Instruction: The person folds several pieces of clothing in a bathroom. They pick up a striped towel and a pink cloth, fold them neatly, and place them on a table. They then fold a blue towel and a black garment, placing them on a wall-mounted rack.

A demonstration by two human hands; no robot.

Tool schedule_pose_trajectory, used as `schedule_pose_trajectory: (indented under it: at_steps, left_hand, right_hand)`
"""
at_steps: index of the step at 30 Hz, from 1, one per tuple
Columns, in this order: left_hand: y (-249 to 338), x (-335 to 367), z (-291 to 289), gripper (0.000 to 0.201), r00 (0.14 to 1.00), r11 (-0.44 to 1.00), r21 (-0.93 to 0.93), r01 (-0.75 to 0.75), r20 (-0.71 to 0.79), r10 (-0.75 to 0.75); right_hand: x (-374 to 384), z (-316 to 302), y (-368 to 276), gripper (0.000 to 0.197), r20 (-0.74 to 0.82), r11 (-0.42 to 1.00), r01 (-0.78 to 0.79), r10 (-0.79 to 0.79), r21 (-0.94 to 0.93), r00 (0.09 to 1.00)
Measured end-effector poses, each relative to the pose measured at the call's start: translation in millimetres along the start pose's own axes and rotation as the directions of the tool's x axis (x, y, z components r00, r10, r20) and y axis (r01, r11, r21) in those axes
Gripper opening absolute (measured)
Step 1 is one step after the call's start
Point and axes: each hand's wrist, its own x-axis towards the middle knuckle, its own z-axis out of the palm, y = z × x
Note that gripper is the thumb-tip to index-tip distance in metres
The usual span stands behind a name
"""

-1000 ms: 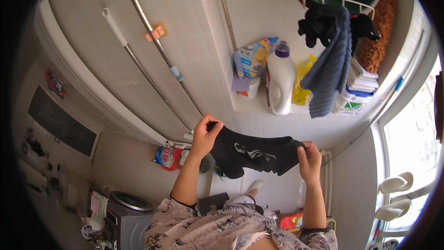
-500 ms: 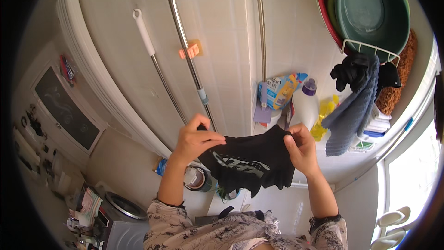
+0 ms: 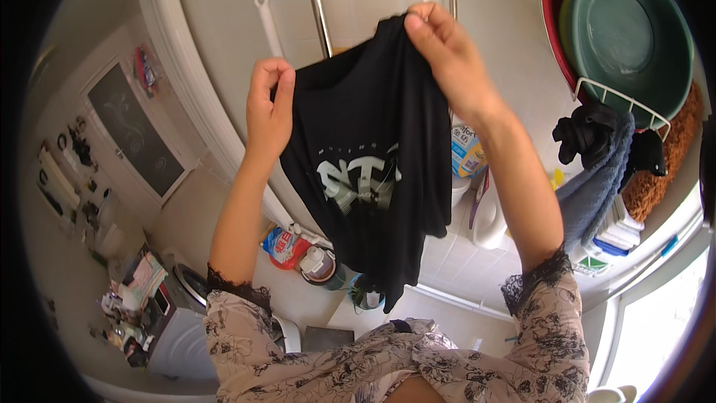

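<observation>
Head view, so where's the black garment [image 3: 358, 116] at?

It's being held up in mid-air, mid-picture, stretched between the left hand [image 3: 269, 110] and the right hand [image 3: 453, 63] in front of a pale wall [image 3: 224, 7]. A whitish print [image 3: 358, 179] can be seen on its front, and the rest of the cloth is left hanging in folds.

How's it gripped, though?

One top corner is pinched by the left hand, thumb against fingers. The other is gripped much the same way by the right hand, which is raised higher.

Anything around it?

Yep. A white jug [image 3: 488, 225] is partly blocked by the right forearm [image 3: 523, 186]. Off to the right, a blue-grey towel [image 3: 593, 205] is hung below a green basin [image 3: 615, 30]. Down low, a potted plant [image 3: 366, 298] is partly covered by the hem, and a washing machine [image 3: 179, 351] is spotted lower left.
</observation>
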Motion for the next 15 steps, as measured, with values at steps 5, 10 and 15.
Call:
schedule_pose_trajectory:
  at_steps: [5,10,15]
  left_hand:
    - [23.2,26.5,-26.4,0.026,0.911,0.955,0.156,-0.254,0.372,0.181]
    - [33.3,49.0,-41.4,0.023,0.898,0.914,0.315,-0.257,0.428,0.105]
    - [28.7,73.0,-40.6,0.015,0.905,0.958,0.23,-0.173,0.42,0.063]
  right_hand:
    - [40.7,-25.6,-3.8,0.018,0.011,0.995,0.026,-0.025,-0.097,1.0]
    - [56.4,-36.3,-6.6,0.026,0.406,0.715,0.538,-0.374,-0.447,0.834]
    - [65.9,-39.8,-10.2,0.028,0.546,0.675,0.565,-0.278,-0.474,0.79]
